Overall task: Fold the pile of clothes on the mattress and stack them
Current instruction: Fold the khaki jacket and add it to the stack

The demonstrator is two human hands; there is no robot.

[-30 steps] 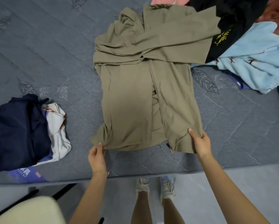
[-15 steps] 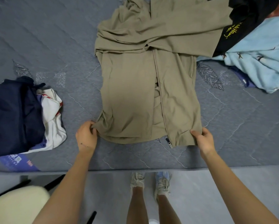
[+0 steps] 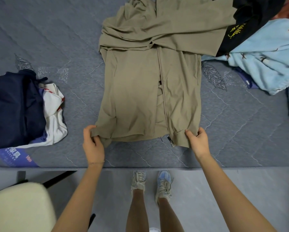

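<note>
My left hand [image 3: 93, 144] pinches the near left corner of the jacket [image 3: 137, 97], thumb on top of the hem and fingers curled beneath. My right hand [image 3: 198, 143] grips the near right corner the same way, just outside the zip pull [image 3: 170, 142]. Both hands sit at the jacket's nearest edge, level with each other, so neither is closer to the work. From that hem the jacket runs straight away from me across the mattress [image 3: 73, 39]. Its long axis follows the zip [image 3: 163, 101], and its far end is bunched where the sleeves cross over the body. I judge the coming move to be a fold along that axis, lifting the hem and carrying it forward onto the far half. It turns on both corners travelling together so the fold lands square. On the jacket's far right, the black garment [image 3: 251, 17] of the unfolded pile overlaps the end of one sleeve, with the light blue garment [image 3: 266, 64] just beside it, so that sleeve may drag. Well to the jacket's left lies the navy garment [image 3: 14, 108] on a white garment [image 3: 54, 111], which I take to be the stack where the jacket goes.
</note>
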